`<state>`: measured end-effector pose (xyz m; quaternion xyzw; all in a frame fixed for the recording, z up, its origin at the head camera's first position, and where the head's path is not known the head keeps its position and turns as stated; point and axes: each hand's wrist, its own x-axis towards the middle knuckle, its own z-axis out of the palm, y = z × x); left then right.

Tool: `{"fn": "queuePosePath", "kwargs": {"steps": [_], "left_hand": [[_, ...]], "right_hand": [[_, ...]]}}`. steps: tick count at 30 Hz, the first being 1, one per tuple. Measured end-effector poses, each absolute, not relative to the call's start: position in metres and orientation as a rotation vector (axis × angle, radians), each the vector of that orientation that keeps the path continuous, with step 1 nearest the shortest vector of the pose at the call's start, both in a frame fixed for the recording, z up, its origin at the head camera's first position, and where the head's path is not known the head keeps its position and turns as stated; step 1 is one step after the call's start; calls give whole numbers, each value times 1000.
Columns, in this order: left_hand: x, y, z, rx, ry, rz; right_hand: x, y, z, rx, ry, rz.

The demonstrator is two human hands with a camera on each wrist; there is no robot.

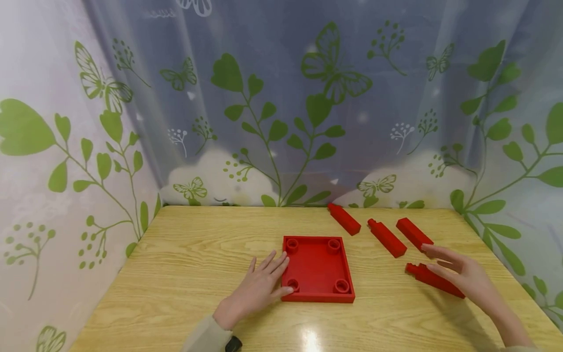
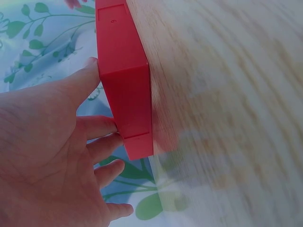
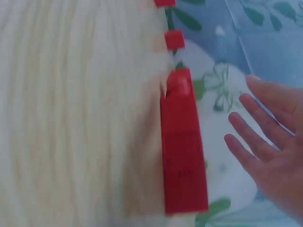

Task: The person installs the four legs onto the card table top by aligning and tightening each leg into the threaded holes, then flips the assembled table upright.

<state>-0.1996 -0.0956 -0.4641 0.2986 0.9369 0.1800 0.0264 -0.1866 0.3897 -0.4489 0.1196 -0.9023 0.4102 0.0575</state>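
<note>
Hands point(image 1: 257, 291) point(image 1: 472, 278) over woodgrain tbl point(image 1: 198, 244), leafy curtain point(image 1: 272, 34) (prob.) behind.

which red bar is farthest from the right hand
The leftmost bar, the only one with its tip at the table's back edge; the others lie nearer that hand.

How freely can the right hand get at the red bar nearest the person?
Probably yes: the right hand hovers open above that red bar, and nothing visible stands between them.
</note>
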Motion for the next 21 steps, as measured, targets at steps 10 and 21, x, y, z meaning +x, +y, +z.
{"fn": "queuePosePath", "kwargs": {"steps": [10,21], "left_hand": [[-201,-96,-464,919,2888,556],[-201,-95,-464,918,2887,558]], "right_hand": [[-184,422,-468,314,-2825,1014],[-183,434,-477,286,-2900,862]]}}
